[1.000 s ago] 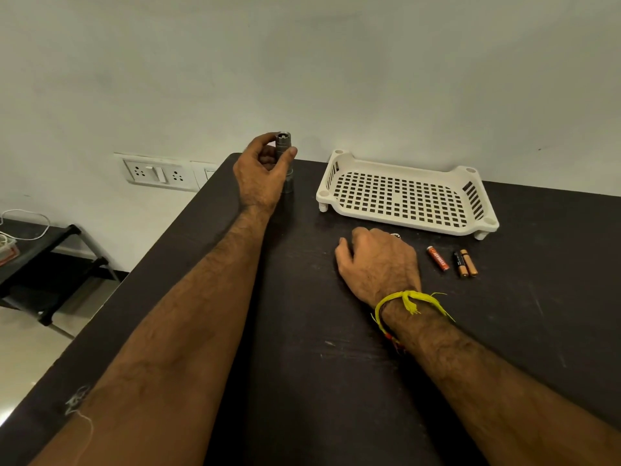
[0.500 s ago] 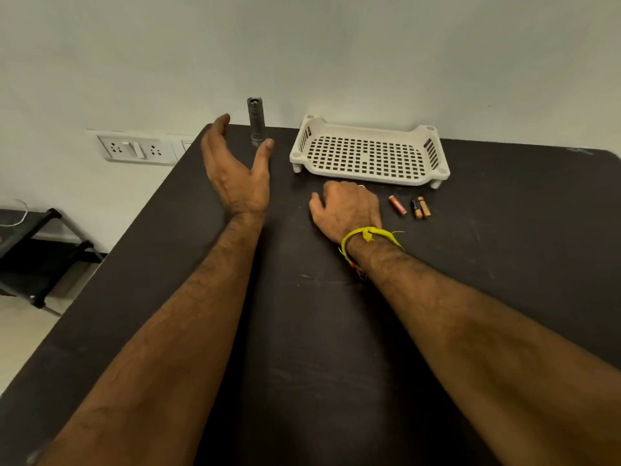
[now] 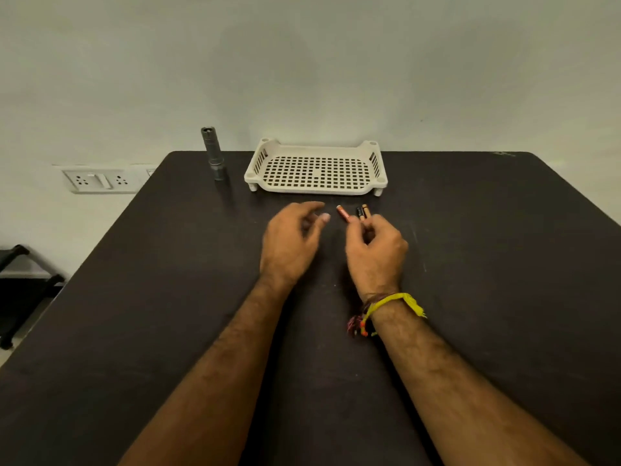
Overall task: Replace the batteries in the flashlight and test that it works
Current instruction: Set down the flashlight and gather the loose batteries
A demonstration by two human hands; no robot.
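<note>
Nothing is gripped by the left hand [image 3: 291, 242], whose fingers are loosely spread above the dark table [image 3: 168, 297]. The right hand [image 3: 376, 252] is curled at the near ends of three batteries [image 3: 353, 213] lying side by side; whether one is pinched cannot be told. Beyond them a white perforated tray [image 3: 316, 168] is set, and the flashlight [image 3: 212, 153] is stood upright to its left, well apart from both hands.
</note>
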